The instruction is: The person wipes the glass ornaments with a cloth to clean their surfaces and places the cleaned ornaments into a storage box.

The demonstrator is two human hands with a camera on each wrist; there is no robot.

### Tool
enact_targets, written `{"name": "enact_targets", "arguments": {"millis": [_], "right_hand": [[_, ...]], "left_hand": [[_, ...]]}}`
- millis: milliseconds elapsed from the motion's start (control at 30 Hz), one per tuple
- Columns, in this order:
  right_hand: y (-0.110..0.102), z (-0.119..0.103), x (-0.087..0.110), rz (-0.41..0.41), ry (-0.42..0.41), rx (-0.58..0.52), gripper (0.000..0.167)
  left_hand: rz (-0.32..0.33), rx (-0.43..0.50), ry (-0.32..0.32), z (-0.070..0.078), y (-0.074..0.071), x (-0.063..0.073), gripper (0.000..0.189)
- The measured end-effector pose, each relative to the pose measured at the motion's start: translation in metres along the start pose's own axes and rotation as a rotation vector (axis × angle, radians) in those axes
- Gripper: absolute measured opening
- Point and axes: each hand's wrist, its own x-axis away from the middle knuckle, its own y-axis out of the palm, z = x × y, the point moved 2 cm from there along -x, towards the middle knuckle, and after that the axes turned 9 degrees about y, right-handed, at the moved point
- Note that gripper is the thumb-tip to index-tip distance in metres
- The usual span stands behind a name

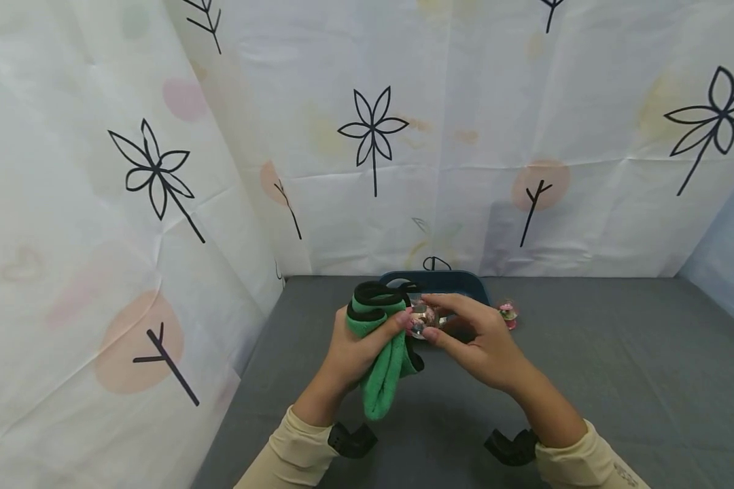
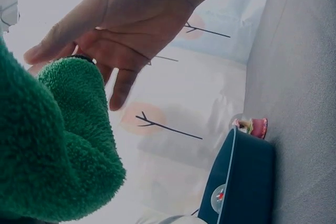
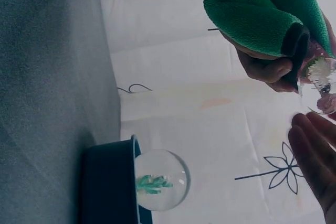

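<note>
My left hand grips a folded green cloth with black edging, bunched around the pink base of a small snow globe. The clear ball faces right, with white and pink shapes inside it in the right wrist view. My right hand holds the ball between thumb and fingertips, its other fingers reaching past it. In the left wrist view the cloth hides the globe, and the right hand's palm shows behind.
Behind the hands stands a dark blue tray. A clear ball with a green plant shape rises above its rim. Another small globe on a pink-red base stands right of the tray on the grey tabletop. A patterned curtain hangs behind.
</note>
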Motion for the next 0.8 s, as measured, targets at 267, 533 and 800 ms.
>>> {"name": "enact_targets", "arguments": {"millis": [267, 533, 800], "right_hand": [[-0.0042, -0.0052, -0.0020, -0.009, -0.211, -0.040, 0.070], [-0.0017, -0.0059, -0.0005, -0.053, -0.140, -0.040, 0.063], [-0.0039, -0.0023, 0.0010, -0.099, 0.031, 0.021, 0.054]], "left_hand": [[0.015, 0.019, -0.026, 0.0000, 0.0001, 0.0002, 0.013], [0.020, 0.019, -0.045, -0.0007, 0.0010, 0.0021, 0.013], [-0.007, -0.036, 0.019, 0.0024, 0.0013, 0.0015, 0.011]]}}
